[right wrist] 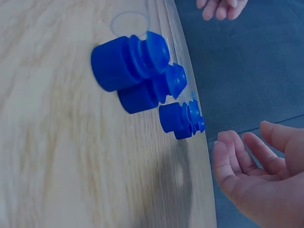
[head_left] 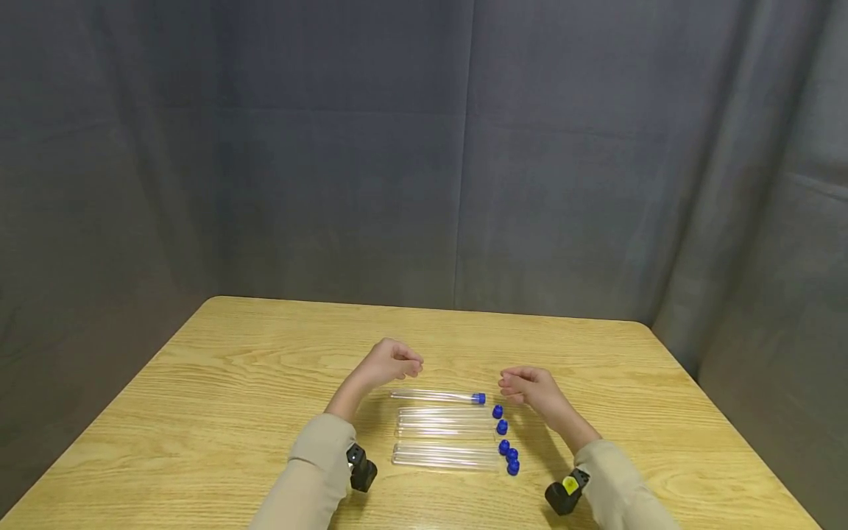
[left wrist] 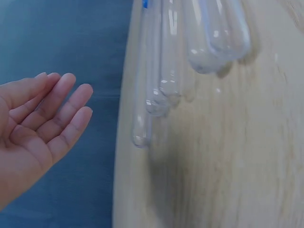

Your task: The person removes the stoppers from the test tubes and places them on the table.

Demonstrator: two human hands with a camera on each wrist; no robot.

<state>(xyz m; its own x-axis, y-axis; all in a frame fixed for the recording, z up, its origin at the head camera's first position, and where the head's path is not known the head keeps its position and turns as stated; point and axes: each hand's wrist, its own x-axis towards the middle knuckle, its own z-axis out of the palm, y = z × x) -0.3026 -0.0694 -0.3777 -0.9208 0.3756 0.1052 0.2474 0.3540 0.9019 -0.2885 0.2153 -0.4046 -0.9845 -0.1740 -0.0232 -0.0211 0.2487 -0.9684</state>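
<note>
Above the table, my left hand (head_left: pixel 391 361) hovers beyond the left end of a capped test tube (head_left: pixel 430 395), its fingers loosely bent and holding nothing. My right hand (head_left: pixel 532 388) is raised to the right of that tube's blue cap (head_left: pixel 478 398), also with nothing in it. Nearer me lie several uncapped clear test tubes (head_left: pixel 444 456) in two groups, parallel to the capped one. Loose blue stoppers (head_left: pixel 502 427) stand near their right ends; the right wrist view shows the ribbed blue stoppers (right wrist: pixel 116 64) up close. Rounded tube ends (left wrist: pixel 141 137) appear in the left wrist view.
The wood-grain table (head_left: pixel 218 412) has rounded far corners. A dark grey curtain (head_left: pixel 344 184) hangs behind it and along both sides. Black wrist cameras (head_left: pixel 361 468) sit on both sleeves, low over the table.
</note>
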